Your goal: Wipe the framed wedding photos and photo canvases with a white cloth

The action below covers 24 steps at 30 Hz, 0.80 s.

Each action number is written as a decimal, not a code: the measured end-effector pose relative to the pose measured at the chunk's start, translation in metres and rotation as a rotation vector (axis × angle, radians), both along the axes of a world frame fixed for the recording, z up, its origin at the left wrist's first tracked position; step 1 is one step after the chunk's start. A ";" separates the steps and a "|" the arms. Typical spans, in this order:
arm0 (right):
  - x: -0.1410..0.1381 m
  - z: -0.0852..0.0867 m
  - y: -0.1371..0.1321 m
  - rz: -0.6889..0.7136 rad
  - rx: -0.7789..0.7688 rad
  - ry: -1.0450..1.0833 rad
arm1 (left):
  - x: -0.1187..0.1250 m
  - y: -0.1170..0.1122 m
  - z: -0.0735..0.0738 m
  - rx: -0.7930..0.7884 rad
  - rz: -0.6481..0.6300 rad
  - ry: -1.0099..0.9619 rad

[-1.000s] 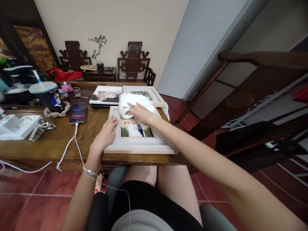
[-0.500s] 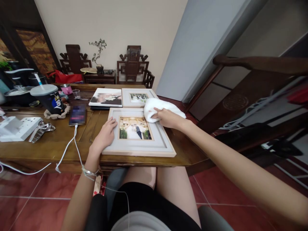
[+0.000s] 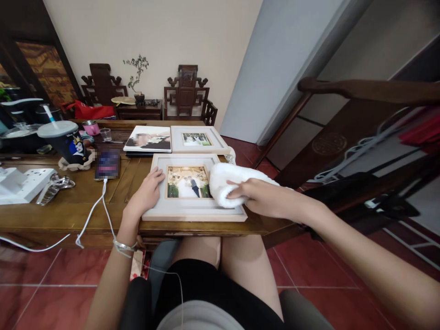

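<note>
A light wooden picture frame [image 3: 192, 216] with a wide pale mat and a wedding photo lies flat on the wooden table. My left hand [image 3: 146, 190] holds its left edge, fingers over the border and the thumb hidden. In my right hand [image 3: 256, 195] is a folded white fluffy towel [image 3: 228, 176], gripped at its near side. The towel lies against the frame's right side, covering part of the mat and the photo's right edge. Just behind stands a second framed photo [image 3: 213, 145], lying flat beside a frameless photo panel [image 3: 147, 145].
To the left lie a phone [image 3: 107, 165] with a white charging cable [image 3: 92, 211], a clear hair claw [image 3: 57, 187] and a power strip [image 3: 29, 185]. A lidded dark cup [image 3: 74, 146] with a straw is behind them. The table [image 3: 268, 222] ends close before my lap.
My right hand has drawn the towel nearer along the frame's right side, from the far corner toward the near one. My left hand stays on the left edge.
</note>
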State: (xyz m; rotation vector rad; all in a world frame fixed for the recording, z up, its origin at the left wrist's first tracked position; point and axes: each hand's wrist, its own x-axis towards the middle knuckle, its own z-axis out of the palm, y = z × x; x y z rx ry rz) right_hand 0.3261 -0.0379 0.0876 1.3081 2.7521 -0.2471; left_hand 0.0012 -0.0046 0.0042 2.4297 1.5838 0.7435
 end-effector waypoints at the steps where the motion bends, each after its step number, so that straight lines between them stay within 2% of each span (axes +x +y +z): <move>1: -0.002 -0.003 0.013 0.002 0.016 0.018 | -0.001 0.000 0.000 -0.003 -0.003 0.000; 4: -0.010 -0.015 0.056 -0.002 0.064 0.083 | -0.002 0.002 -0.001 -0.005 -0.010 -0.019; 6: -0.017 -0.021 0.080 -0.053 0.119 0.088 | -0.002 0.002 -0.001 0.002 -0.020 -0.042; 8: -0.024 -0.025 0.096 -0.094 0.171 0.059 | -0.002 0.002 -0.002 0.009 -0.021 -0.058; 10: -0.030 -0.025 0.101 -0.108 0.206 0.021 | -0.002 0.002 -0.002 0.015 -0.008 -0.055; 13: -0.035 -0.023 0.088 -0.098 0.211 -0.021 | -0.002 0.002 -0.003 0.024 0.007 -0.036; 17: -0.029 -0.012 0.046 -0.011 0.107 -0.032 | -0.002 0.004 -0.005 0.038 0.002 -0.056; 21: -0.013 0.010 0.002 0.056 -0.063 -0.020 | -0.001 0.004 -0.007 0.038 0.008 -0.067; 24: -0.002 0.027 -0.011 0.082 -0.123 0.076 | 0.000 0.003 -0.006 0.031 0.014 -0.070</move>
